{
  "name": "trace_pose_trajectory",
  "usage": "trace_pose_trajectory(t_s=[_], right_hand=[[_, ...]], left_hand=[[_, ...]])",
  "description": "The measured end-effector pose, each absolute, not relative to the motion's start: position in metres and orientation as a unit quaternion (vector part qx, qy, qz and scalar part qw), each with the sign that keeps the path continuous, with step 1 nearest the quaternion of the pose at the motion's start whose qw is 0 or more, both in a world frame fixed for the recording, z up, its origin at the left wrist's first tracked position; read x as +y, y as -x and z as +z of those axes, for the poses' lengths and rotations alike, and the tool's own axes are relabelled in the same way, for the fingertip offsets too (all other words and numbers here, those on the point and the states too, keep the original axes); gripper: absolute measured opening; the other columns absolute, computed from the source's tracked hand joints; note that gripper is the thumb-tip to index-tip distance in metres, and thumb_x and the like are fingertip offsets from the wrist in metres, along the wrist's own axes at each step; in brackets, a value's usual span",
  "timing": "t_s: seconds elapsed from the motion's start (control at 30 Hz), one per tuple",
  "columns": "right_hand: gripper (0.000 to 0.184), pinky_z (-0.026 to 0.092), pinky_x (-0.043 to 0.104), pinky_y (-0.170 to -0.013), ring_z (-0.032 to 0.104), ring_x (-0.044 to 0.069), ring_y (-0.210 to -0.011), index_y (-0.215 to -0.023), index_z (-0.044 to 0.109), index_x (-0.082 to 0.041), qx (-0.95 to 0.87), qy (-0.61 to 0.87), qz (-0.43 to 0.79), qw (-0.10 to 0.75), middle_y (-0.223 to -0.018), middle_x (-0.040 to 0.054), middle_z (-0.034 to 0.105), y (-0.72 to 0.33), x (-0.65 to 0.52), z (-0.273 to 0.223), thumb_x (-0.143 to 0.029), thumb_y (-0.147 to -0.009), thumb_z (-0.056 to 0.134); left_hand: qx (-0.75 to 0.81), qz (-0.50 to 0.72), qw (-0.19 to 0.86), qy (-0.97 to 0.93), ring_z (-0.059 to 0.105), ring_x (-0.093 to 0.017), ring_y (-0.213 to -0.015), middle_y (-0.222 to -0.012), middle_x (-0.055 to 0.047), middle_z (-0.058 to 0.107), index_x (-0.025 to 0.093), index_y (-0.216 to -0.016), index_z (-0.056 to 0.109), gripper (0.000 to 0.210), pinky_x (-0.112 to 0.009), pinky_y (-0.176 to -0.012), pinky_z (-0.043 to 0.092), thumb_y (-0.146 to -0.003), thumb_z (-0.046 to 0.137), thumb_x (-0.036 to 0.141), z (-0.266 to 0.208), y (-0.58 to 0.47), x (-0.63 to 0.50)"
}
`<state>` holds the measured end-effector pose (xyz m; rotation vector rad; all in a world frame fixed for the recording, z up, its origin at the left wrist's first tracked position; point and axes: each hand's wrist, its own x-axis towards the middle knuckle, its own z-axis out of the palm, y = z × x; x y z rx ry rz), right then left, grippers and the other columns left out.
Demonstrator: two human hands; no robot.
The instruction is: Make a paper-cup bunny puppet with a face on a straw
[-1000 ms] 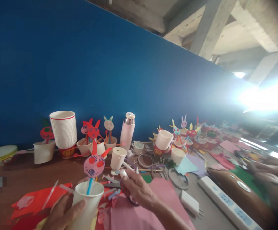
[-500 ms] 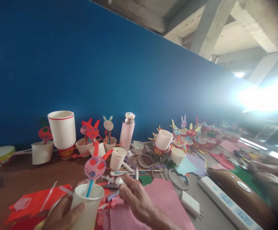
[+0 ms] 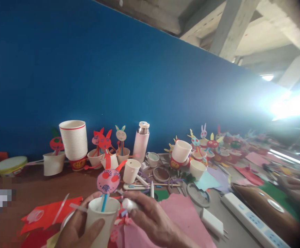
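Note:
My left hand [image 3: 79, 229] is wrapped round a white paper cup [image 3: 100, 220]. From the cup's mouth rises a blue straw [image 3: 104, 202] topped by a pink paper animal face [image 3: 108, 181] with red ears and red eyes. My right hand [image 3: 152, 217], just right of the cup, grips a small white cylinder [image 3: 129, 204] between thumb and fingers; its exact kind does not show. Pink paper [image 3: 181, 215] lies under my right hand. Red paper [image 3: 49, 213] with a pale strip on it is left of the cup.
Along the blue wall stand a stack of paper cups [image 3: 73, 141], a pink thermos [image 3: 141, 143] and several finished cup puppets [image 3: 121, 137]. Tape rolls [image 3: 161, 174], pens and scissors clutter the middle. A white power strip [image 3: 253, 220] and another person's hand [image 3: 295, 186] are at right.
My right hand has come nearer the cup with the white cylinder. The whole view has shifted, so the things on the table appear slightly farther right. My left hand still holds the cup.

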<state>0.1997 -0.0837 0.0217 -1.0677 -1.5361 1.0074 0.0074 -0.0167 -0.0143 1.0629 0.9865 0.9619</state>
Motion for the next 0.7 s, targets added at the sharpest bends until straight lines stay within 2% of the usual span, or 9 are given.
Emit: trace_pose_trajectory(t_s=[0.1, 0.2, 0.27, 0.37, 0.47, 0.6, 0.7], right_hand=[[0.023, 0.041, 0.022, -0.063, 0.048, 0.012, -0.072, -0.106, 0.05, -0.019, -0.611, 0.478, 0.394, 0.493, -0.089, 0.003, 0.055, -0.2, -0.086, 0.024, -0.028, -0.085, 0.052], [0.012, 0.037, 0.019, -0.056, 0.045, 0.01, -0.064, -0.093, 0.055, -0.018, -0.624, 0.537, 0.335, 0.458, -0.078, -0.0002, 0.054, -0.199, -0.089, 0.03, -0.021, -0.081, 0.055], [0.013, 0.035, 0.019, -0.051, 0.044, 0.01, -0.058, -0.092, 0.059, -0.019, -0.643, 0.542, 0.306, 0.446, -0.072, -0.0009, 0.055, -0.198, -0.092, 0.034, -0.023, -0.08, 0.056], [0.022, 0.036, 0.021, -0.046, 0.045, 0.011, -0.051, -0.101, 0.062, -0.022, -0.668, 0.527, 0.279, 0.444, -0.065, 0.0003, 0.057, -0.194, -0.095, 0.041, -0.033, -0.084, 0.053], [0.029, 0.044, 0.024, -0.052, 0.054, 0.016, -0.056, -0.109, 0.06, -0.024, -0.7, 0.495, 0.238, 0.455, -0.07, 0.0039, 0.062, -0.189, -0.097, 0.051, -0.037, -0.088, 0.045], [0.033, 0.048, 0.026, -0.064, 0.06, 0.017, -0.068, -0.116, 0.056, -0.028, -0.741, 0.476, 0.194, 0.433, -0.083, 0.0037, 0.065, -0.181, -0.095, 0.062, -0.024, -0.085, 0.043], [0.03, 0.046, 0.025, -0.061, 0.059, 0.016, -0.064, -0.106, 0.058, -0.025, -0.741, 0.513, 0.171, 0.398, -0.074, 0.0014, 0.065, -0.174, -0.094, 0.065, -0.02, -0.077, 0.053]], left_hand=[[0.429, 0.434, 0.632, -0.478, 0.067, -0.027, -0.081, -0.096, -0.006, 0.071, 0.023, -0.113, 0.044, 0.07, -0.028, -0.063, 0.056, -0.055, 0.077, 0.044, -0.007, -0.011, -0.021], [0.439, 0.444, 0.609, -0.489, 0.068, -0.027, -0.079, -0.091, -0.007, 0.071, 0.021, -0.111, 0.044, 0.07, -0.027, -0.06, 0.054, -0.054, 0.078, 0.043, -0.006, -0.014, -0.023], [0.453, 0.446, 0.593, -0.495, 0.067, -0.027, -0.082, -0.093, -0.009, 0.071, 0.021, -0.11, 0.045, 0.069, -0.028, -0.062, 0.054, -0.053, 0.078, 0.043, -0.007, -0.015, -0.025], [0.461, 0.459, 0.586, -0.482, 0.067, -0.028, -0.084, -0.093, -0.009, 0.07, 0.021, -0.108, 0.044, 0.071, -0.029, -0.066, 0.053, -0.05, 0.079, 0.044, -0.008, -0.016, -0.028], [0.451, 0.459, 0.596, -0.48, 0.067, -0.027, -0.08, -0.087, -0.008, 0.071, 0.021, -0.105, 0.043, 0.071, -0.03, -0.065, 0.052, -0.048, 0.078, 0.045, -0.007, -0.017, -0.031], [0.408, 0.442, 0.624, -0.499, 0.065, -0.025, -0.075, -0.077, -0.003, 0.069, 0.022, -0.102, 0.043, 0.065, -0.029, -0.062, 0.05, -0.053, 0.076, 0.047, -0.005, -0.017, -0.032], [0.386, 0.438, 0.646, -0.491, 0.063, -0.021, -0.066, -0.07, 0.001, 0.065, 0.023, -0.099, 0.043, 0.059, -0.027, -0.059, 0.048, -0.055, 0.076, 0.045, -0.006, -0.018, -0.031]])
